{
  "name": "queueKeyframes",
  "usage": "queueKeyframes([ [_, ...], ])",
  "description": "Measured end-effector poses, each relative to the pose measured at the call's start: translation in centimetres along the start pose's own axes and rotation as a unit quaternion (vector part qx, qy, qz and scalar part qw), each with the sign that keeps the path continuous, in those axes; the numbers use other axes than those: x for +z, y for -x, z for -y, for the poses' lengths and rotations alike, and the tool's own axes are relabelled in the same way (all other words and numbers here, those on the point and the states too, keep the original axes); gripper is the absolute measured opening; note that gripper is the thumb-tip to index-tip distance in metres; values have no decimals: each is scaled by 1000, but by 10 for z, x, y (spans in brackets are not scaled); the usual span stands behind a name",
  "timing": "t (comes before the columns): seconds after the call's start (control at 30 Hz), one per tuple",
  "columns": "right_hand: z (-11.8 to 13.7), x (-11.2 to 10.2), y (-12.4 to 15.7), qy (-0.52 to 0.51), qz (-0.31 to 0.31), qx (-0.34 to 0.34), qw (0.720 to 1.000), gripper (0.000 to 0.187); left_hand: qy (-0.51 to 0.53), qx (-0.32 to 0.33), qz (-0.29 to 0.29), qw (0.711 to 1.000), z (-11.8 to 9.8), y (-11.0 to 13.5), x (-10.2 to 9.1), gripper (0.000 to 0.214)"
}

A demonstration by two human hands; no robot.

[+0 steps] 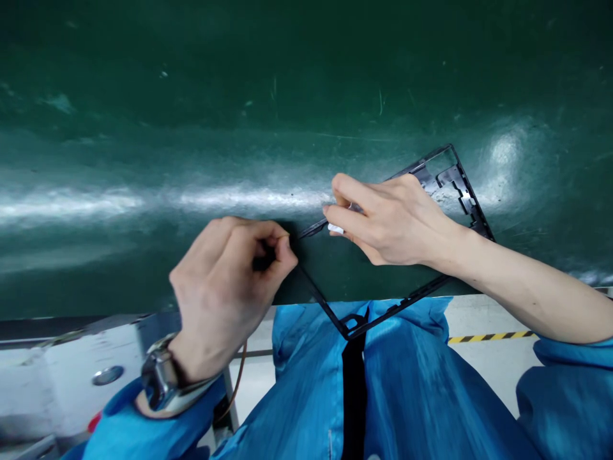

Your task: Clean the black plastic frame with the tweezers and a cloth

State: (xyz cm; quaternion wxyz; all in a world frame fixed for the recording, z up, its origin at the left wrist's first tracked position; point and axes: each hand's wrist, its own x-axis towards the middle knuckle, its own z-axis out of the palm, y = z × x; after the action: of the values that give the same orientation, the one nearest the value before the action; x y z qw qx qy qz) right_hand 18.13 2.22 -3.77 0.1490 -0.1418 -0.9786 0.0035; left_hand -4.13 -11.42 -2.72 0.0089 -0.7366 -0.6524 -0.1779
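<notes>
A thin black rectangular frame [460, 185] lies tilted on the green belt, one corner hanging over the near edge above my lap. My left hand [225, 287] is closed, pinching the frame's left corner between thumb and fingers. My right hand [387, 220] rests on the frame's upper bar, its fingers pressed together round a small white piece [335, 228] at the bar. A watch sits on my left wrist.
The wide green belt [191, 128] fills the upper view, shiny with glare streaks. Its near edge runs across the middle. Below are my blue-sleeved lap, a grey floor with a yellow-black stripe [493, 336], and a white metal bracket [62, 377] at the lower left.
</notes>
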Motion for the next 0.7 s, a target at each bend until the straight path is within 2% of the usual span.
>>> queueKeyframes([
  [0.1, 0, 0, 0, -1, 5, -1, 1000, 11, 39, -21, 18, 999, 4, 2, -3, 10],
  [0.2, 0, -1, 0, -5, 4, -1, 1000, 10, 49, -11, 31, 998, 5, 2, -8, 12],
  [0.5, 0, 0, 0, -3, -7, 3, 1000, 11, -58, 81, 46, 994, -7, -9, -13, 10],
  [0.7, 0, 2, -1, -10, -2, 7, 1000, 9, -61, 59, 35, 996, -7, -7, -6, 8],
])
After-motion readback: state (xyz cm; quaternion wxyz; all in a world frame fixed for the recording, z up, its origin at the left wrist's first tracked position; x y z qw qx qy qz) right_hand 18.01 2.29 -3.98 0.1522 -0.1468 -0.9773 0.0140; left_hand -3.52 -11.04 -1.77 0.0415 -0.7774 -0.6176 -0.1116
